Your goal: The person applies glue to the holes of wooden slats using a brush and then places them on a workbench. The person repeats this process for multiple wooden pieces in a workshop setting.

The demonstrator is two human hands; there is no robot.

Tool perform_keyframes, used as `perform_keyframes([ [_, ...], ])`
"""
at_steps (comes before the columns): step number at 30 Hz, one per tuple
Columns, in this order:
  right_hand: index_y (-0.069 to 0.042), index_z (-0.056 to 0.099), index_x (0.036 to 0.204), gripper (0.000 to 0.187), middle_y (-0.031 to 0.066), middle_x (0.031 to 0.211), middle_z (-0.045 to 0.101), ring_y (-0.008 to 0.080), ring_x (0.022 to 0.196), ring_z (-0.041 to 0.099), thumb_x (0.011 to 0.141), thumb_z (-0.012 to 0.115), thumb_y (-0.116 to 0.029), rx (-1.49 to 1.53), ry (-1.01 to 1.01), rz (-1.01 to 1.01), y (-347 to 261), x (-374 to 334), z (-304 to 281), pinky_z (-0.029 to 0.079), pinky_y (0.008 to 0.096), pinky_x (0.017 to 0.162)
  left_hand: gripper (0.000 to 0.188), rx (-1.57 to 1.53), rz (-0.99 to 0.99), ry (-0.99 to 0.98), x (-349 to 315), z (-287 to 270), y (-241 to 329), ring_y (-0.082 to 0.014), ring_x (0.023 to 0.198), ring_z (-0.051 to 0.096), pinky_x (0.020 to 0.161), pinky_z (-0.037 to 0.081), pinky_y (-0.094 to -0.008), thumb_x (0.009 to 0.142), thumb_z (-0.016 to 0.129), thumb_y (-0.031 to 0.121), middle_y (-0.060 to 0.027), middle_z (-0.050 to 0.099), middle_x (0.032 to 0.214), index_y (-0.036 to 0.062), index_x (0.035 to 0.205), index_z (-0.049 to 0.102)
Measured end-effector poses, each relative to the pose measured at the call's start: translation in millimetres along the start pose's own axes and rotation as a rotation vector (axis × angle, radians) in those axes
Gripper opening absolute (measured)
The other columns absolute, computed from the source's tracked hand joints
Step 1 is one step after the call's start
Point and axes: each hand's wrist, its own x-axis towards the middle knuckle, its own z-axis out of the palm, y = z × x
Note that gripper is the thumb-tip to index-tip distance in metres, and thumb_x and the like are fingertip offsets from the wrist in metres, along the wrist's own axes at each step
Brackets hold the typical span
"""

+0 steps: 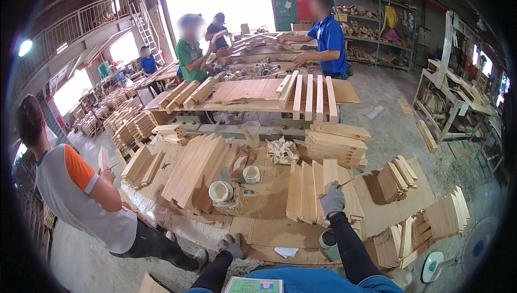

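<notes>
My right hand (333, 200), in a grey glove, is closed around a thin stick-like tool (348, 181); its exact kind is too small to tell. It hovers over a row of flat light-wood pieces (307, 190) on the cardboard-covered table. My left hand (233, 246), gloved too, lies at the table's near edge with its fingers apart and nothing in them. Ahead of it, a white-crusted cup (221, 191) sits on a wood block, beside a second such cup (251, 174). Below my right wrist stands a dark-mouthed can (327, 238).
Long boards (194, 166) are stacked left of the cups. A crumpled cloth (282, 151) and a pile of rails (336, 142) lie farther back. More cut pieces (396, 180) stand at right, near a fan (479, 247). A co-worker (86, 196) stands at left; others work behind.
</notes>
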Motion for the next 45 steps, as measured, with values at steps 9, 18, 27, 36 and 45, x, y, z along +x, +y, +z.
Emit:
perform_keyframes([
  [9, 0.001, 0.032, 0.128, 0.082, 0.0232, 0.11, 0.048, 0.033, 0.082, 0.06, 0.066, 0.071, -0.035, 0.078, -0.024, 0.016, -1, 0, -8, 0.05, 0.0422, 0.061, 0.114, -0.011, 0.015, 0.034, 10, 10, -6, -0.0577, 0.125, -0.011, 0.094, 0.012, -0.0715, 0.064, 0.072, 0.045, -0.0261, -0.018, 0.143, 0.0258, 0.141, -0.01],
  [18, 0.0, 0.031, 0.13, 0.085, 0.0241, 0.11, 0.051, 0.0356, 0.084, 0.059, 0.064, 0.071, -0.036, 0.094, -0.013, 0.006, 4, 3, 2, 0.049, 0.0447, 0.065, 0.116, 0.015, -0.013, 0.0, 12, 7, -3, -0.0574, 0.126, -0.012, 0.1, 0.009, -0.0661, 0.063, 0.072, 0.044, -0.0273, -0.018, 0.142, 0.0257, 0.141, -0.012],
  [27, 0.001, 0.032, 0.131, 0.085, 0.0258, 0.112, 0.05, 0.0352, 0.082, 0.06, 0.065, 0.07, -0.038, 0.017, -0.026, 0.015, -2, 0, 3, 0.05, 0.0443, 0.063, 0.114, 0.068, 0.001, 0.056, 37, 30, -23, -0.0561, 0.125, -0.015, 0.096, 0.007, -0.0699, 0.065, 0.069, 0.048, -0.0271, -0.02, 0.142, 0.0251, 0.141, -0.013],
  [36, 0.0, 0.032, 0.132, 0.085, 0.0239, 0.11, 0.051, 0.0329, 0.079, 0.06, 0.065, 0.068, -0.039, -0.017, -0.009, 0.032, 8, 3, 10, 0.049, 0.0455, 0.058, 0.113, 0.105, 0.031, -0.024, -3, -6, 4, -0.0584, 0.125, -0.01, 0.097, 0.009, -0.0694, 0.065, 0.067, 0.052, -0.0265, -0.021, 0.141, 0.0265, 0.141, -0.013],
  [45, -0.002, 0.033, 0.132, 0.085, 0.021, 0.103, 0.054, 0.032, 0.077, 0.06, 0.066, 0.068, -0.042, -0.048, -0.064, 0.05, -1, 1, 0, 0.049, 0.0447, 0.057, 0.113, 0.1, 0.003, 0.034, 15, 13, -10, -0.057, 0.127, -0.005, 0.1, 0.009, -0.0654, 0.064, 0.066, 0.054, -0.027, -0.017, 0.143, 0.0264, 0.141, -0.011],
])
